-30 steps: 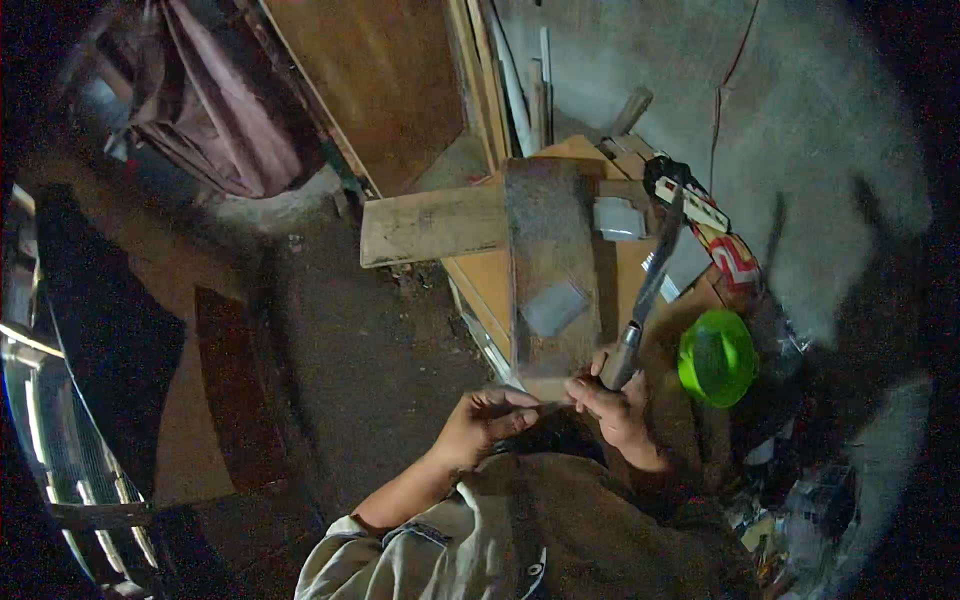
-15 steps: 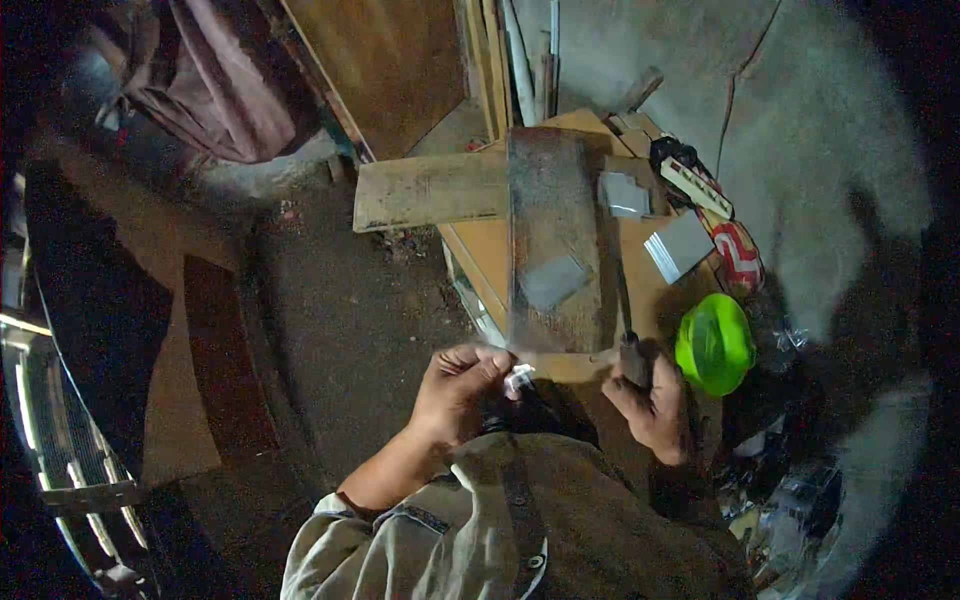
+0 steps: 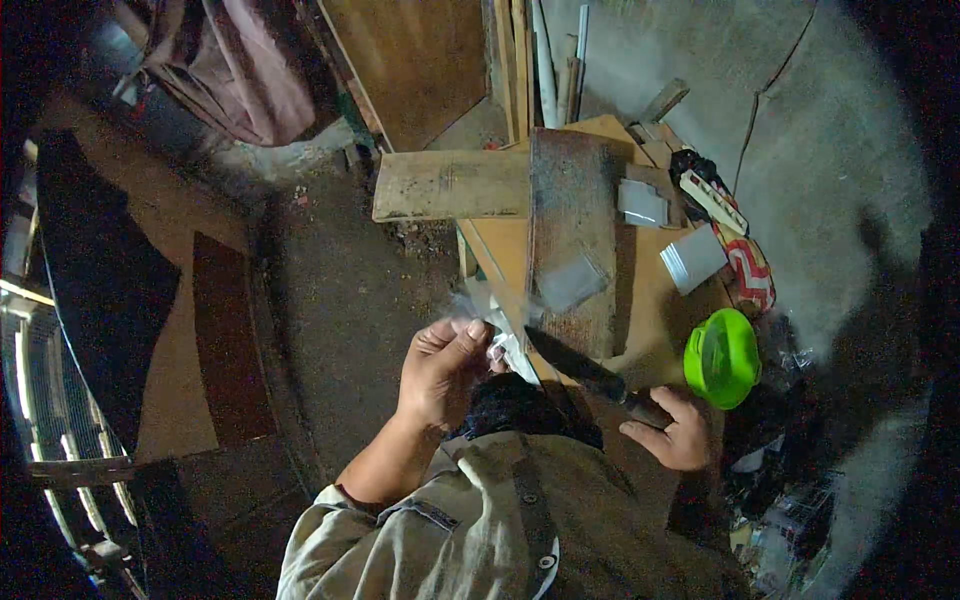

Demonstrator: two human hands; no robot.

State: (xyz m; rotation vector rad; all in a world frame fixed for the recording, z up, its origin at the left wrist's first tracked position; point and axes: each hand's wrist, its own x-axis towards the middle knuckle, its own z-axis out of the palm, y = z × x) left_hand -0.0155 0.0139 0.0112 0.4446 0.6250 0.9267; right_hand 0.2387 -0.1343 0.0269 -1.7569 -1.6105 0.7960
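My left hand [image 3: 440,370] pinches a thin, clear piece of plastic film [image 3: 507,350] between thumb and fingers; its exact form is blurred. In my right hand [image 3: 676,430] is a knife [image 3: 575,367], held by its dark handle. Its blade slants up and left, with the tip close to the film but apart from my left fingers. Beyond the knife, a flat clear plastic packet [image 3: 573,284] lies on a worn wooden board [image 3: 574,180]. To the right of the board rest a fanned stack of grey-silver packets [image 3: 694,260] and a smaller packet pile [image 3: 642,203].
A bright green bowl [image 3: 722,358] stands right of my right hand. Behind the packets lie a white power strip [image 3: 713,202] and a red-and-white patterned bundle [image 3: 752,272]. Another plank [image 3: 450,186] juts left from the board. A grey wall [image 3: 840,150] bounds the right side.
The knife has swung from pointing away to pointing left, toward the film. My right hand has moved slightly right and nearer; the left has shifted a little left. The whole view has shifted slightly.
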